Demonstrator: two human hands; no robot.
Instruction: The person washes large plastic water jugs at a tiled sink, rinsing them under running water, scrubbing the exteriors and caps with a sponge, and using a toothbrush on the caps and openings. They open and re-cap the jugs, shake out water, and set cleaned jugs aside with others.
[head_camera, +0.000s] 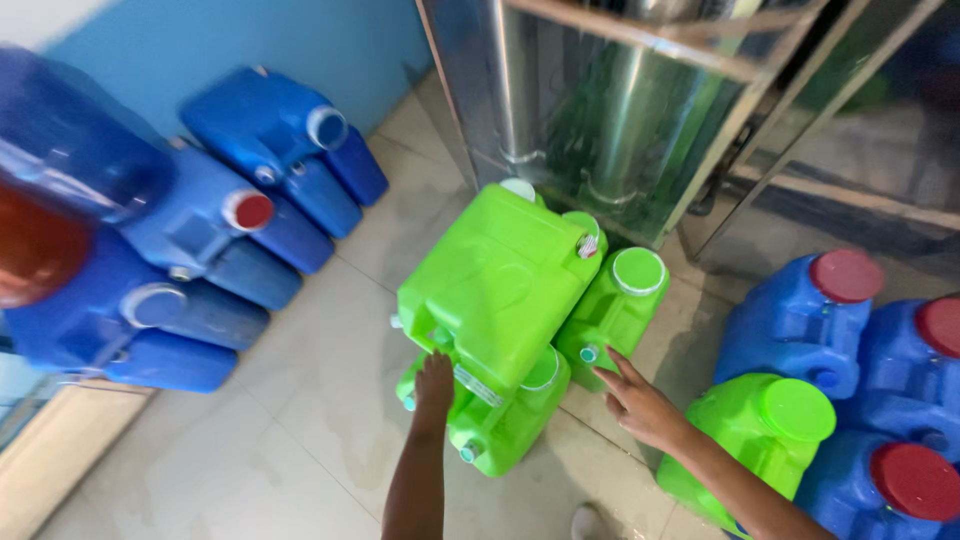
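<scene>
The left hand (434, 383) is laid on the near end of the top green jerrycan (495, 285), close to its carrying handle; the fingers are curled over the edge there, but whether the grip is clenched on the handle cannot be told, since the fingertips are hidden. This can lies on its side, tilted, stacked on a lower green jerrycan (505, 425) that rests on the tiled floor (300, 400). The right hand (640, 405) is held open and released, fingers spread and pointing toward a third green jerrycan (610, 310), whose round cap faces up; the fingertips are just beside its small side spout, and contact cannot be confirmed.

A fourth green jerrycan (750, 430) is seen under the right forearm, at the near right. Beyond it, blue jerrycans with red caps (810, 315) are crowded against the right edge. On the left, a stack of blue jerrycans (210, 220) is piled against the blue wall (200, 40), well apart from the hands. Directly behind the green cans a steel frame with a shiny tank (600, 110) is set, close against the far end of the top can. A strip of bare floor is left between the green cluster and the left stack.
</scene>
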